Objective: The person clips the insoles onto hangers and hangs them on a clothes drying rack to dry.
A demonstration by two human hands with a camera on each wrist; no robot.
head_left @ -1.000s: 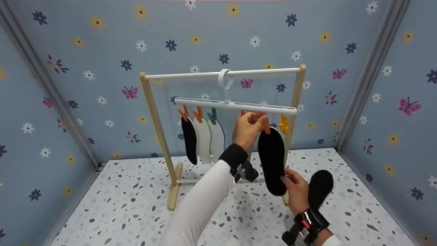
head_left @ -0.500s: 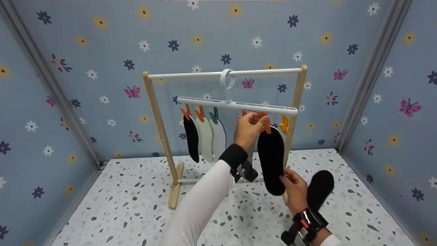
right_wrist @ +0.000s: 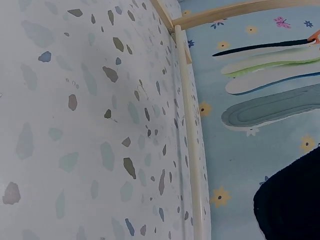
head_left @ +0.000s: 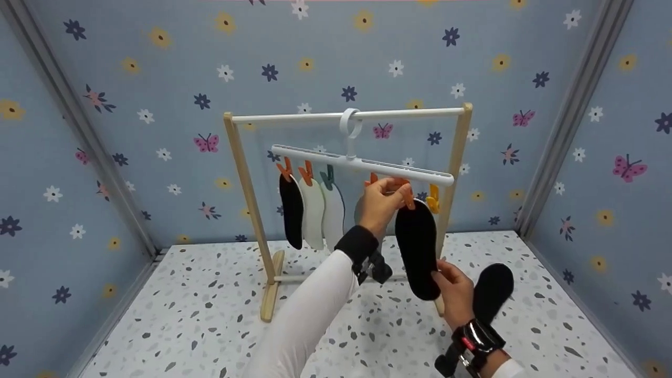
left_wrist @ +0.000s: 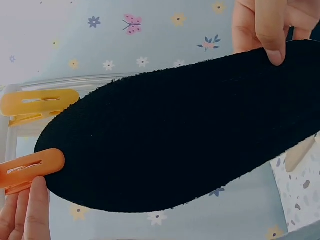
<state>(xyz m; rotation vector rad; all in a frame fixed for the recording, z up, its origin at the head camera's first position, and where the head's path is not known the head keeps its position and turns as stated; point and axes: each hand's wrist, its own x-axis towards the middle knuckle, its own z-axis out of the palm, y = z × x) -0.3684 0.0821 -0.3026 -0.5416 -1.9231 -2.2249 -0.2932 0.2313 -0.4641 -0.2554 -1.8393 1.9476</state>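
A black insole [head_left: 416, 247] hangs upright at the right of the white hanger [head_left: 315, 154], with an orange clothespin [head_left: 408, 197] at its top edge. My left hand [head_left: 380, 205] pinches that clothespin; its fingers [left_wrist: 37, 212] show at the clip in the left wrist view. Lower down, my right hand [head_left: 455, 291] pinches the insole's right edge between thumb and fingers. The hanger tilts down toward the right. A yellow clothespin [head_left: 432, 199] hangs just right of the insole. Behind my left hand a grey insole [right_wrist: 275, 107] is partly hidden in the head view.
To the left hang a black insole [head_left: 291, 212], a pale green-edged insole [head_left: 313, 215] and a white insole [head_left: 333, 215] on clothespins. A wooden rack [head_left: 244, 184] with a white rail bears the hanger. Another black insole [head_left: 493, 289] lies right of my right hand on the speckled tabletop [head_left: 210, 315].
The hanger's right end has dipped and its left end risen slightly. My left hand has come down a little with the orange clothespin. My right hand keeps its hold on the insole.
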